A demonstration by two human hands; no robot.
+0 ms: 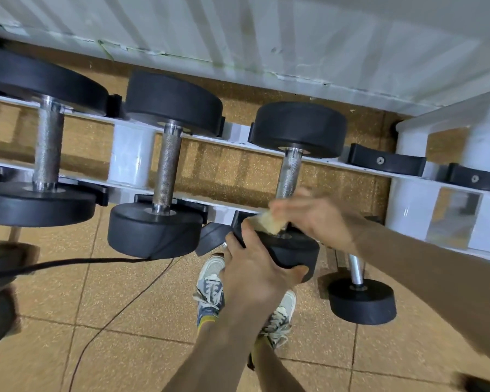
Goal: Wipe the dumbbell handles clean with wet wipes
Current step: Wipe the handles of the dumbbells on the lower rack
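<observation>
A black dumbbell with a knurled steel handle lies across the top tier of a white rack, third from the left. My left hand grips its near head from below and the side. My right hand, blurred, holds a yellowish wet wipe against the lower end of the handle, where the handle meets the near head. Part of the handle is hidden behind that hand.
Two larger dumbbells lie to the left on the same tier. A smaller dumbbell sits on a lower tier at the right. Empty black cradles follow to the right. A black cable crosses the tiled floor by my shoes.
</observation>
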